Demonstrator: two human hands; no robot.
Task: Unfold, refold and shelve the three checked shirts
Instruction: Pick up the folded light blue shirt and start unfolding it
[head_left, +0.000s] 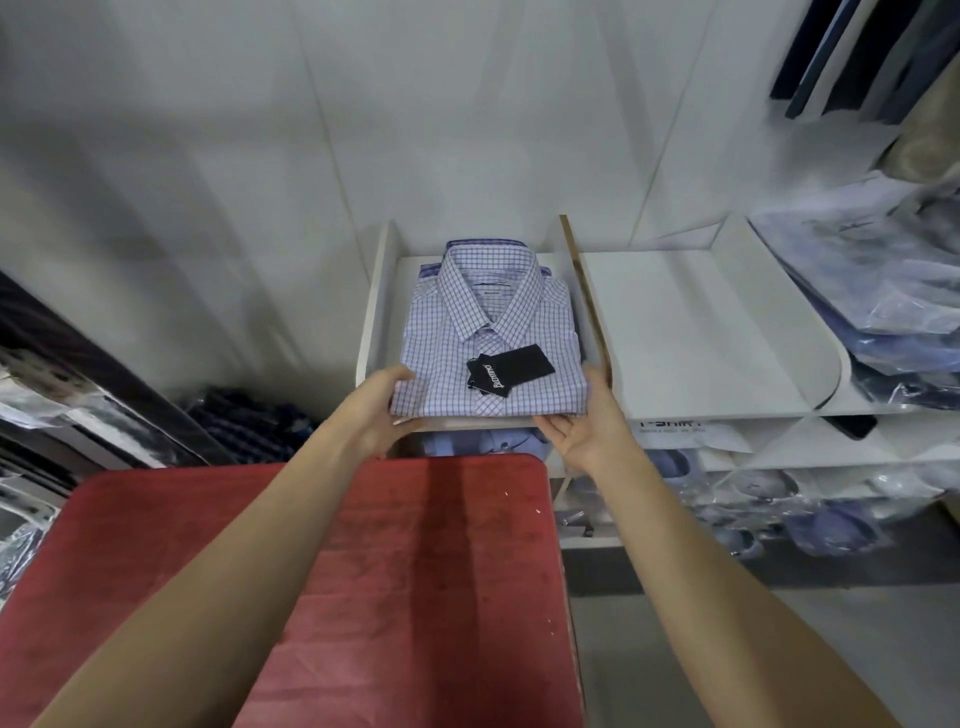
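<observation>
Folded checked shirt (488, 338) lying collar-away in the left shelf compartment (373, 291), on top of other folded shirts whose darker collars (470, 243) peek out behind it; how many lie beneath, impossible to tell. Black hang tag (511, 370) resting on the shirt front, below the collar. Left hand (376, 410) at the near left corner of the shirt, thumb on top of the fabric, fingers (410, 423) curled under the front edge, gripping the shirt. Right hand (587, 423) at the near right corner, thumb up against the shirt's side, fingers (550, 426) reaching under the front edge, likewise holding the shirt. Gold-edged divider (584, 291) standing just beside the shirt's right side, between this compartment and the bare white compartment (701, 332) next to it. Farther right, bagged shirts (893, 291) piled in clear plastic. More bagged garments (779, 499) on the lower shelves. Red desk (441, 597) directly beneath both forearms, in front of the shelf. Dark hanging garments (852, 52) at upper right. Dark checked fabric (249, 426) heaped low on the left.
</observation>
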